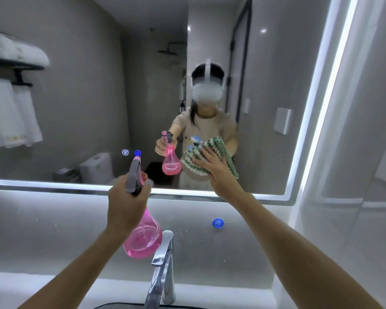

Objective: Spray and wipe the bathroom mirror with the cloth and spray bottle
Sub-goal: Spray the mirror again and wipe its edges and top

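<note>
We are in the wiping step. Our right hand presses the green and white knitted cloth flat on the large wall mirror with the lit edge, near its lower edge, fingers straight and spread. Our left hand grips the neck of the pink clear plastic spray bottle with grey trigger head, fingers curled around it, nozzle toward the glass, above the chrome tap. Next, we think, the cloth must travel over the glass with even pressure.
</note>
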`<state>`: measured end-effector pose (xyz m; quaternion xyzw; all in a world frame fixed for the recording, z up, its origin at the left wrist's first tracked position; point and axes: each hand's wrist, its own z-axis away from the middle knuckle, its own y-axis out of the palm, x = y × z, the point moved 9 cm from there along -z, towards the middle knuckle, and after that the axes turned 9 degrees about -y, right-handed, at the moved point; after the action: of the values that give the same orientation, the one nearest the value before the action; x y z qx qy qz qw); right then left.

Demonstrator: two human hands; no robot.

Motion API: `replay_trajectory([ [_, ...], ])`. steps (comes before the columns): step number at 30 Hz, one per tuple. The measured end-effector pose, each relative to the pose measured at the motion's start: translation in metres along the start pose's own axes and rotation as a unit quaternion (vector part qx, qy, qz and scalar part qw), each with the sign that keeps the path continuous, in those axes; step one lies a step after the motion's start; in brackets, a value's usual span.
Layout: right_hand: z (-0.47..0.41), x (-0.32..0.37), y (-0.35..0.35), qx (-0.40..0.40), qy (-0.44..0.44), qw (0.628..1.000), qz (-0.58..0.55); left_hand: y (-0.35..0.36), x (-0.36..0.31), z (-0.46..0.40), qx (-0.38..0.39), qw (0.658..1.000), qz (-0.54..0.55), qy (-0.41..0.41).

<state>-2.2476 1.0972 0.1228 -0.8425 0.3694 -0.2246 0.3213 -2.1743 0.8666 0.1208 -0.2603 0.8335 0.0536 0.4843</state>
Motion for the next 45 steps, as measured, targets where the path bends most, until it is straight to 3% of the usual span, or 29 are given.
replay_trajectory([
  [8,0.052,0.028,0.002,0.031,0.026,0.998,-0.038,-0.019,-0.022,0.033,0.017,0.998,-0.055,0.029],
  [12,0.071,0.045,0.015,0.059,0.036,0.997,-0.04,-0.03,-0.02,0.054,0.02,0.999,-0.037,-0.001],
  [21,0.106,0.102,0.048,0.125,0.046,0.988,-0.076,-0.077,-0.002,0.103,0.015,0.994,-0.107,0.022],
  [31,0.093,0.174,0.063,0.082,0.094,0.991,-0.043,-0.145,0.022,0.094,0.065,0.994,-0.072,0.043],
  [37,0.089,0.222,0.103,0.096,0.116,0.988,-0.021,-0.193,0.043,0.066,0.084,0.991,-0.082,0.059],
  [45,0.092,0.231,0.08,0.077,0.138,0.987,0.021,-0.194,0.04,0.061,0.102,0.99,-0.05,0.08],
])
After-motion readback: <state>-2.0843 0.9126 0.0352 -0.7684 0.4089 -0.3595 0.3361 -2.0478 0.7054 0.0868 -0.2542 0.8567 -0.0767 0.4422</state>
